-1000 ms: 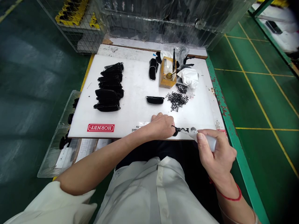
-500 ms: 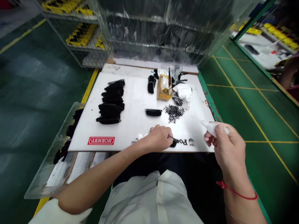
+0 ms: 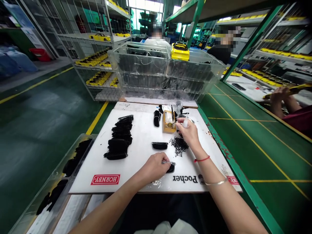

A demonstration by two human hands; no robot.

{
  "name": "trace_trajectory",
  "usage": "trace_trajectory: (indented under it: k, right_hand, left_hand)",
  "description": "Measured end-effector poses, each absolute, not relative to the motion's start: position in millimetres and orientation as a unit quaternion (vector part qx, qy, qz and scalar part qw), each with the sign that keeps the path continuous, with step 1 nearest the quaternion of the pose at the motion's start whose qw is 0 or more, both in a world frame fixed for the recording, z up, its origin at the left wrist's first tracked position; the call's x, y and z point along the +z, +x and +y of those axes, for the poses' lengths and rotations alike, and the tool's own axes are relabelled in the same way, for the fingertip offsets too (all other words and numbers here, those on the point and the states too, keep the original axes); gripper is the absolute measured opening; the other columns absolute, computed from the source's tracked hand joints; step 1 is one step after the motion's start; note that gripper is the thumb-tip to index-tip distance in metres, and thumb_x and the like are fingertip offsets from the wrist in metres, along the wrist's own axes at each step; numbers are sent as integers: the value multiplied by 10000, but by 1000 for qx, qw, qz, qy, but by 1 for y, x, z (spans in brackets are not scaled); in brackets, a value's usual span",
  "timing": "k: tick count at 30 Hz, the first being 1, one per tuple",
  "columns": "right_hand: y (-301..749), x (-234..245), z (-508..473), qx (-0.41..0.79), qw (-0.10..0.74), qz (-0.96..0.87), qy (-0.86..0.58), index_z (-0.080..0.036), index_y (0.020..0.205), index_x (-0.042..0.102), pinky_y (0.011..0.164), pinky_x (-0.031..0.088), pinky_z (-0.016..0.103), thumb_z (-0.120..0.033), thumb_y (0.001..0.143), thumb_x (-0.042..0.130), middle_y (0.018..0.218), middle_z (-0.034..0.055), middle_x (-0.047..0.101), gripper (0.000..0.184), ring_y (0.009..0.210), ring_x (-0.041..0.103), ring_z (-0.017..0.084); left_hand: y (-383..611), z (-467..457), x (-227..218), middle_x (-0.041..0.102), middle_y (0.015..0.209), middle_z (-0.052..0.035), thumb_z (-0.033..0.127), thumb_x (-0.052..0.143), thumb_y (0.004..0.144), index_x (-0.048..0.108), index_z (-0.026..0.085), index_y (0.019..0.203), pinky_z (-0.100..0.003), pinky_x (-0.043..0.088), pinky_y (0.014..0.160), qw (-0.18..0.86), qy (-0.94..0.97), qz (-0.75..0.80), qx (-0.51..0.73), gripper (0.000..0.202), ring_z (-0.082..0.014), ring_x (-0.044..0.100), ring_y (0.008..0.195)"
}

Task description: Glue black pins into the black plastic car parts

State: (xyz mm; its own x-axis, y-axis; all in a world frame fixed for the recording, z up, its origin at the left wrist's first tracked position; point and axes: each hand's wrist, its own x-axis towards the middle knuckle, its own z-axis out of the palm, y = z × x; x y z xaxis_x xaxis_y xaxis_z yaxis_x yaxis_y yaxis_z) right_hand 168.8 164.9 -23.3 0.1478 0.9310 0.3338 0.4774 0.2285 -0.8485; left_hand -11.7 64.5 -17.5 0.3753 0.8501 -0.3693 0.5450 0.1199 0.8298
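My left hand [image 3: 156,165] rests near the table's front edge, its fingers closed on a glossy black plastic part [image 3: 171,168] with a thin rim along its top. My right hand [image 3: 190,132] is closed beside a small yellow box [image 3: 167,130], with a small white tapered object [image 3: 185,123] in its grip. A thin stick runs from the box to its fingertips; whether they hold it I cannot tell. Below that hand lies a pile of tiny black pieces [image 3: 179,146]. Another black part [image 3: 159,146] sits between the hands, and one more [image 3: 156,118] lies left of the box.
A row of stacked black parts [image 3: 118,148] lies on the left of the white table [image 3: 143,130]. Clear bins [image 3: 146,71] stand behind, with a yellow model car body [image 3: 180,51] on top. A tray [image 3: 70,156] of black parts is at lower left. A co-worker's hands [image 3: 280,97] are at right.
My right hand has moved from the table's right front corner forward and left to the yellow box. My left hand still holds the black part, now turned more into view. The view has tilted up.
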Motion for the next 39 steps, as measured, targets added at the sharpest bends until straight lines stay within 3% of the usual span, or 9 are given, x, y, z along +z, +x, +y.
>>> trace_trajectory:
  k: [4, 7, 10, 13, 23, 39]
  right_hand:
    - [161, -22, 170, 189, 485, -632, -574, -179, 878, 661, 711, 489, 290, -302, 805, 646, 803, -1, 668, 144, 722, 589, 137]
    - [165, -10, 152, 133, 524, -609, -581, -197, 949, 647, 786, 472, 317, -324, 833, 592, 937, 26, 663, 181, 835, 591, 170]
    - [171, 4, 115, 60, 560, -579, -589, -187, 977, 640, 641, 485, 304, -354, 826, 615, 884, 33, 652, 227, 679, 597, 154]
    - [176, 12, 73, 91, 536, -575, -612, -202, 968, 644, 558, 467, 277, -339, 807, 659, 795, 4, 644, 212, 577, 585, 129]
    - [179, 1, 11, 139, 441, -576, -674, -212, 929, 665, 564, 465, 286, -370, 806, 664, 723, -5, 653, 200, 585, 598, 141]
    - [177, -5, 10, 131, 440, -595, -660, -215, 948, 661, 714, 510, 330, -337, 822, 653, 829, 20, 672, 175, 701, 624, 166]
  left_hand:
    - [-11, 65, -18, 654, 823, -29, 312, 511, 732, 598, 190, 787, -265, 407, 657, 526, 637, 545, 143, 160, -174, 580, 762]
    - [-11, 65, -16, 660, 801, -27, 302, 513, 726, 601, 192, 766, -263, 411, 652, 523, 640, 545, 139, 146, -172, 585, 749]
    - [-10, 67, -15, 665, 787, -27, 285, 508, 727, 596, 191, 738, -264, 412, 644, 516, 653, 537, 136, 129, -171, 585, 740]
    - [-10, 68, -16, 670, 790, -28, 259, 511, 717, 597, 190, 728, -264, 412, 652, 505, 663, 536, 135, 111, -170, 584, 748]
    - [-8, 66, -17, 672, 791, -33, 275, 504, 732, 613, 189, 738, -264, 411, 640, 489, 676, 533, 139, 139, -175, 585, 735]
    - [-9, 64, -17, 664, 771, -29, 271, 501, 749, 610, 184, 742, -253, 395, 601, 488, 679, 531, 139, 139, -161, 575, 702]
